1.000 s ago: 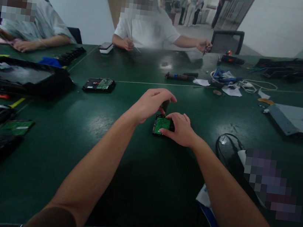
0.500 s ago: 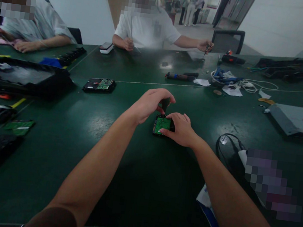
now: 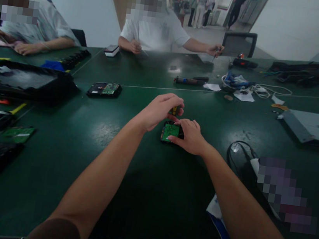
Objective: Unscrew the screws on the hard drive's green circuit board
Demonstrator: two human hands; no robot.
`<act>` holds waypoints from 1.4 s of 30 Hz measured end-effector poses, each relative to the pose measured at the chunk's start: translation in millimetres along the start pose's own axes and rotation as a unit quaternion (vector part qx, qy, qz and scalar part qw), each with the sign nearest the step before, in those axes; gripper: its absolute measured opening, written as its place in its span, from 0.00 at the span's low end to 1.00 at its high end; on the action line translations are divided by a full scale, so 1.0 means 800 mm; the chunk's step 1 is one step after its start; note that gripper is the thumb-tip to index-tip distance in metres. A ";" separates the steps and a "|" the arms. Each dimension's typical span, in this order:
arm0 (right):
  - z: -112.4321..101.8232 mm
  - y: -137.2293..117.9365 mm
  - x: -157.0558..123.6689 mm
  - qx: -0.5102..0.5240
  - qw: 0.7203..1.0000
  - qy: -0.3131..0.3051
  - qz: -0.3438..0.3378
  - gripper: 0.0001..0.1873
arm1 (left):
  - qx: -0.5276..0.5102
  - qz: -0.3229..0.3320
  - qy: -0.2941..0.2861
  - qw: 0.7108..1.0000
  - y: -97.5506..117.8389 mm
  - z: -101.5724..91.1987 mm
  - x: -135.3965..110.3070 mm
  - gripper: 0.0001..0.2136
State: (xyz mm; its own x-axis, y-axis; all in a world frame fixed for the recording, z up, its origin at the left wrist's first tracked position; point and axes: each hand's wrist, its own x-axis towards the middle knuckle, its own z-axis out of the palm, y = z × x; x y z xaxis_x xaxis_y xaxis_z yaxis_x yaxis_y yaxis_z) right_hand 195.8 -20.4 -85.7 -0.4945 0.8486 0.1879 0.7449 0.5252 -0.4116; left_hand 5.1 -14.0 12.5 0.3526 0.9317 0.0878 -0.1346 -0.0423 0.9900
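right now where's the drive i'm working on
Head view, just right of centre: the drive lies on the table, your right hand on its right side, your left hand at its far edge.

1. The left hand [image 3: 163,107] has changed its grip: fingertips that reached out over the top of the tool [image 3: 174,110] now curl down around its far side.
2. The tool's handle now shows a yellow patch between the fingers, where only a dark surface showed before.
3. In the background, the dark-clothed person [image 3: 238,9] has shifted rightward.
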 end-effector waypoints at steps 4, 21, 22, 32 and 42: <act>0.000 0.000 -0.001 0.002 1.000 0.000 0.000 0.32 | 0.034 0.007 -0.008 0.999 0.001 0.001 -0.001 0.09; 0.000 0.000 -0.001 0.007 1.000 0.000 0.001 0.31 | 0.035 0.000 0.010 0.999 0.001 -0.002 -0.001 0.08; 0.000 0.000 -0.001 0.008 1.000 0.001 0.000 0.31 | 0.047 0.009 0.012 0.999 0.001 -0.002 -0.001 0.08; 0.002 0.001 -0.001 0.001 1.000 0.005 0.000 0.31 | 0.001 -0.015 0.014 1.000 0.001 -0.002 0.000 0.09; -0.001 -0.002 -0.001 0.007 1.000 0.002 0.006 0.30 | 0.049 0.009 0.016 0.999 -0.001 -0.002 0.001 0.10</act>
State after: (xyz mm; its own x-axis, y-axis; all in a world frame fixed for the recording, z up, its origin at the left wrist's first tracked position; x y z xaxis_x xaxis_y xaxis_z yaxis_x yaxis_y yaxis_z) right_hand 195.7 -21.7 -84.6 -0.4841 0.8551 0.1859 0.7447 0.5141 -0.4256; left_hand 4.3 -12.9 11.5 0.3214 0.9412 0.1039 -0.0497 -0.0929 0.9944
